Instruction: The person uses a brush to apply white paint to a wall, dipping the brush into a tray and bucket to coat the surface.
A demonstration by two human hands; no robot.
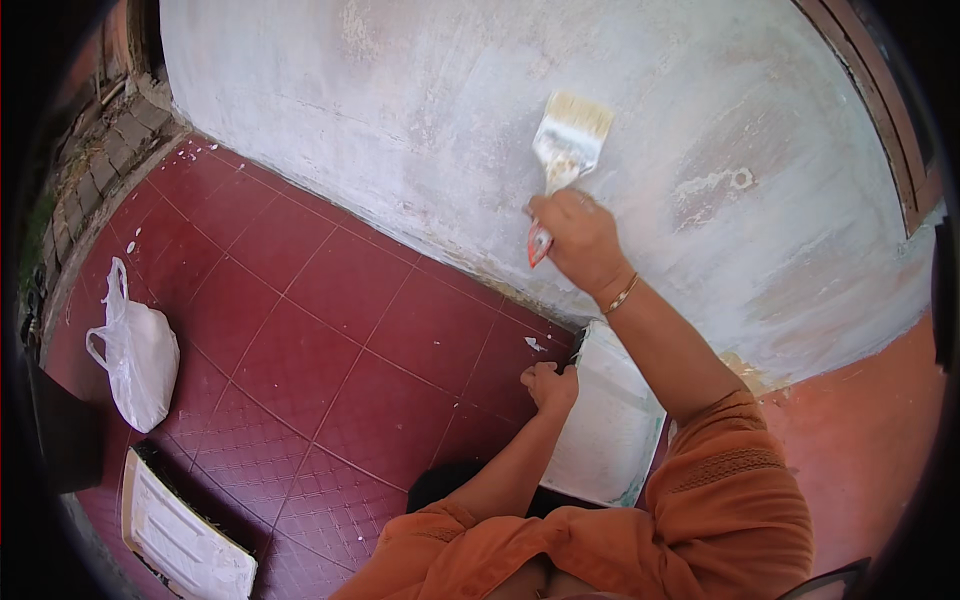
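My right hand point(577, 236) is closed around the handle of a wide flat paintbrush point(571, 142), its pale bristles pointing up against or just in front of the wall point(465, 112). Patchy white paint covers the wall, with greyish and brownish areas showing. Low down, my left hand point(551, 386) is at the upper left edge of a paint-covered white tray point(600, 435); its fingers are curled, and whether they grip the edge cannot be told. The tray's lower part is partly hidden by my clothing.
Dark red floor tiles point(322, 345) bear white paint spots. A knotted white plastic bag point(142, 352) stands at the left, above a second paint-smeared tray point(187, 525). A wooden frame point(870, 90) borders the wall at the upper right; an orange wall section point(855, 427) lies below. Paving blocks edge the floor.
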